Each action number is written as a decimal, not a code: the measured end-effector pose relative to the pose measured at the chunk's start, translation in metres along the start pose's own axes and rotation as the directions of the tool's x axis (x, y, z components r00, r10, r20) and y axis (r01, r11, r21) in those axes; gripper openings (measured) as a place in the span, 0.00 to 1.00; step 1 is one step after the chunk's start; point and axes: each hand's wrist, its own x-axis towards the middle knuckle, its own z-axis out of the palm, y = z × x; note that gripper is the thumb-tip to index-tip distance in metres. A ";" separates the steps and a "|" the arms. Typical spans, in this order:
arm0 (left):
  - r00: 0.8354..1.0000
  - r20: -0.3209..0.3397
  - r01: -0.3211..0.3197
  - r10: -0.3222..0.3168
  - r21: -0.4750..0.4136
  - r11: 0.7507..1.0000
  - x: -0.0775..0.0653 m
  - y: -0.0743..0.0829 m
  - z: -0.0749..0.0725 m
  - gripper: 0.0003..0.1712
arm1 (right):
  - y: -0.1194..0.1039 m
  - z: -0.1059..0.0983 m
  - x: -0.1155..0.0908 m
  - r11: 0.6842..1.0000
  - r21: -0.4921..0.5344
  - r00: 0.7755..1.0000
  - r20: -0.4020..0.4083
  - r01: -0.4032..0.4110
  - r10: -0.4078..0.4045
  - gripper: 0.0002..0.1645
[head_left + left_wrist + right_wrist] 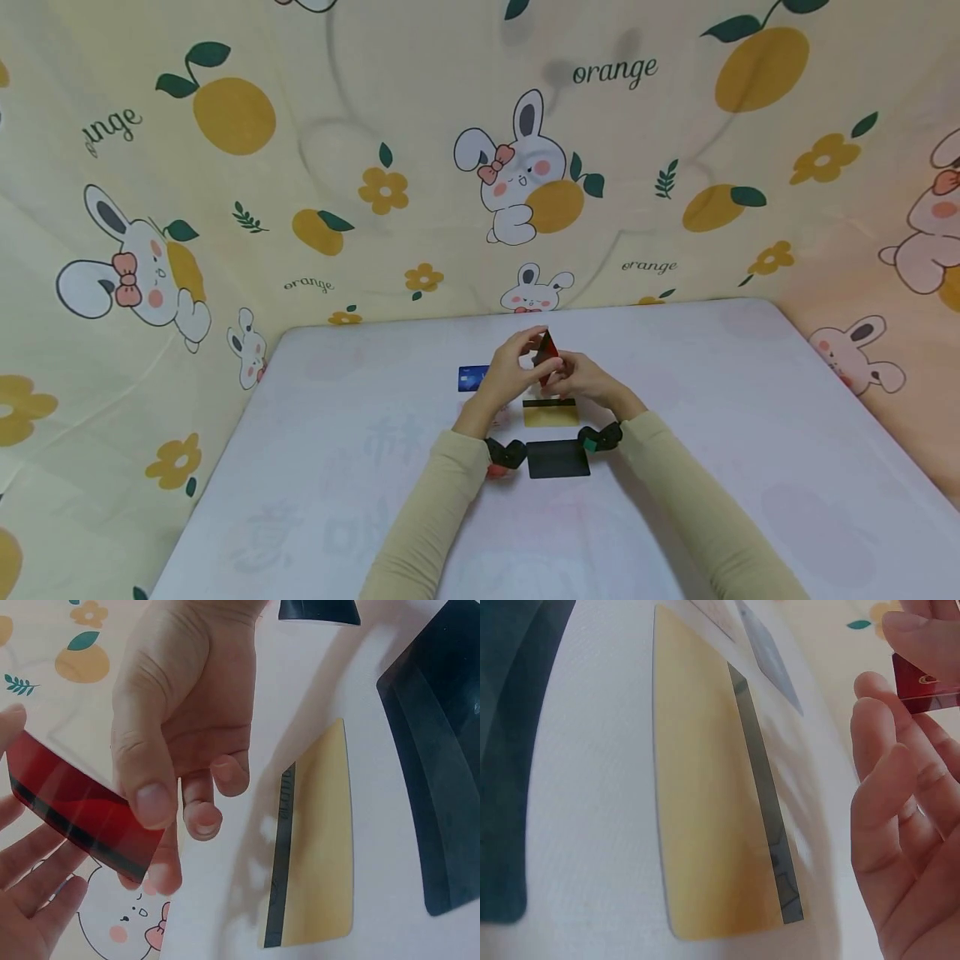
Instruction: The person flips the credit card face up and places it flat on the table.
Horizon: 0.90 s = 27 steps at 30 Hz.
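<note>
A red card (548,348) with a dark stripe is held up over the far part of the table between both hands. My left hand (512,369) pinches its left side with thumb and fingers. From the right, my right hand (588,379) grips the card's other end. In the left wrist view, the right thumb presses on the red card (82,810) near one corner. The right wrist view shows only a corner of the red card (928,682). Below the hands lies a gold card (551,415) with a dark stripe along its far edge.
A black card (558,459) lies nearer me than the gold one. A blue card (471,378) lies left of my left hand, which partly covers it. Something reddish (497,472) shows under the left wrist. The white table (337,467) meets a patterned cloth (420,100) behind.
</note>
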 end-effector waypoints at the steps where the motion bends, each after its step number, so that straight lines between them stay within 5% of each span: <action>1: 1.000 -0.001 0.001 -0.001 -0.004 1.000 0.000 0.000 0.000 0.35 | 0.000 0.000 0.000 1.000 0.004 1.000 0.001 0.000 0.000 0.34; 12: 1.000 -0.005 0.016 -0.016 -0.040 0.999 -0.001 0.001 -0.003 0.33 | 0.000 -0.004 -0.003 1.000 -0.003 0.999 0.040 0.014 -0.014 0.33; 27: 0.996 -0.031 -0.085 0.084 -0.008 0.996 0.002 -0.003 -0.008 0.31 | 0.005 -0.016 -0.006 0.999 -0.042 0.999 0.031 0.011 -0.010 0.37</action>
